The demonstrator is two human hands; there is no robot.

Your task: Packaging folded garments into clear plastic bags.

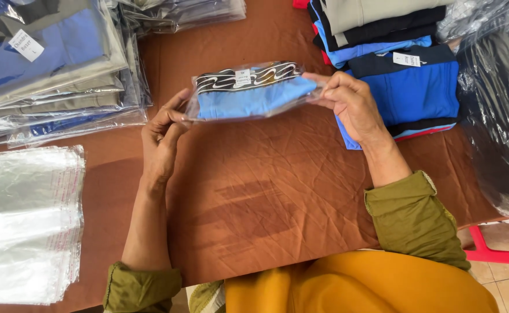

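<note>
I hold a clear bag [253, 91] up between my two hands, above the brown surface [266, 191]. Inside it is a folded light blue garment [254, 97] with a black and white band. My left hand [160, 139] pinches the bag's left end. My right hand [351, 105] pinches its right end. Just past my right hand sits a pile of folded clothes [405, 69]. Beside my left arm lies a stack of empty clear bags [25, 223]. Past my left hand are more bagged clothes [51, 64].

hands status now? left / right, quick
Left hand: closed on the left end of the bagged blue garment.
Right hand: closed, pinching the same bag's right end.
</note>
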